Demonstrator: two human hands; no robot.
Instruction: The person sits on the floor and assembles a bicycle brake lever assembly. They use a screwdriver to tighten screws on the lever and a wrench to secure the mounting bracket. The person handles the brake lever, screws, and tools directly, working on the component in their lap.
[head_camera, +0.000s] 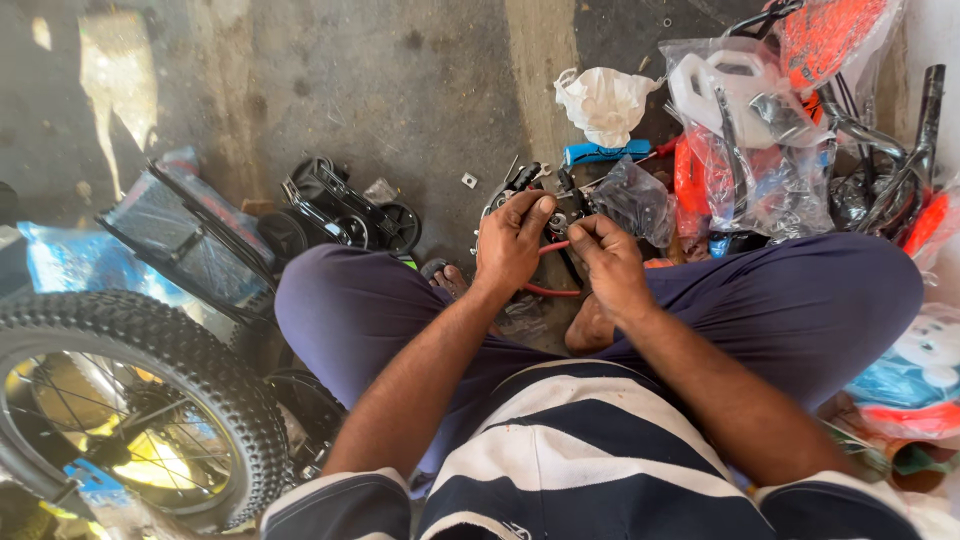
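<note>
Spoked tyre (130, 400) bottom left, black basket (190, 240) beside it, white rag (605, 100), bagged white jug (735, 90) top right.

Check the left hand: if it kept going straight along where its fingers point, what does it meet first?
The left hand points up-frame and slightly right. First in line is the small black part it already grips with the right hand; beyond that, probably the crumpled dark plastic bag, depth unclear.

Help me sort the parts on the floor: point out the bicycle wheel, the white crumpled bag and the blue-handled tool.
bicycle wheel (215, 385), head view, on the knobby black tyre.
white crumpled bag (605, 103), head view, on its bunched middle.
blue-handled tool (600, 153), head view, on the blue grip.
</note>
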